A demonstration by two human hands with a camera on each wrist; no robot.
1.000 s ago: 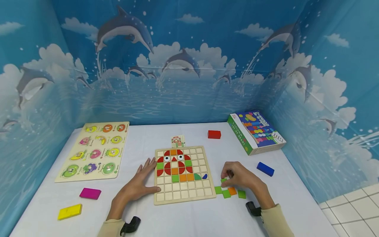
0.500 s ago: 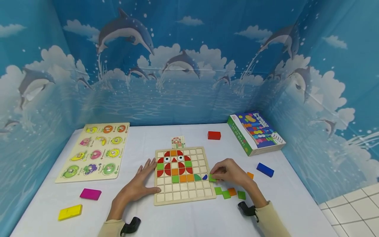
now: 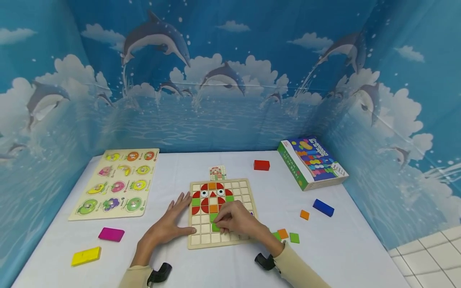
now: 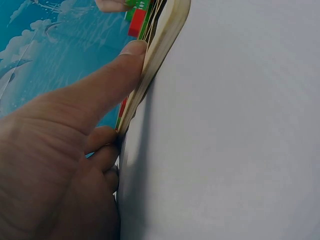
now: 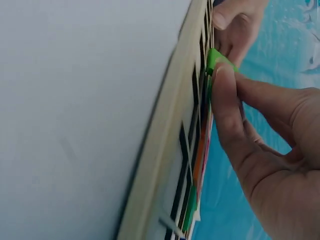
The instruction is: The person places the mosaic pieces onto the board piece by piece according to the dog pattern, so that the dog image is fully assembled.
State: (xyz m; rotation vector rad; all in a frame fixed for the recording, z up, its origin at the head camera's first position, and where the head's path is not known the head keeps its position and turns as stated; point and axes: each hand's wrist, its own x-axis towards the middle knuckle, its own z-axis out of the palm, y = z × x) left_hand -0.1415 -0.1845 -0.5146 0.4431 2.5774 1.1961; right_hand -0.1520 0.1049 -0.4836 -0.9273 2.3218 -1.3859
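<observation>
In the head view, my left hand (image 3: 169, 224) lies against the left side of a wooden grid board (image 3: 201, 246), fingers extended. Its thumb (image 4: 115, 75) touches the board's edge in the left wrist view. Over the lower middle of the grid, my right hand (image 3: 237, 220) pinches a green square tile (image 3: 215, 228) between thumb and fingers. The right wrist view shows that tile (image 5: 214, 59) tilted at the board's surface. Red, orange and green pieces on the board form a figure with two round eyes (image 3: 220, 193). My right hand hides part of the lower rows.
A small picture card (image 3: 217, 172) lies behind the board. Loose tiles (image 3: 294, 238) and an orange one (image 3: 304, 215) lie at right, near a blue block (image 3: 323, 207). A red block (image 3: 261, 165), game box (image 3: 312, 163), fruit puzzle (image 3: 115, 184), magenta block (image 3: 111, 234) and yellow block (image 3: 86, 256) surround.
My right hand has picked up a green tile from the loose tiles right of the board and carried it left onto the grid. My left hand has stayed at the board's left side.
</observation>
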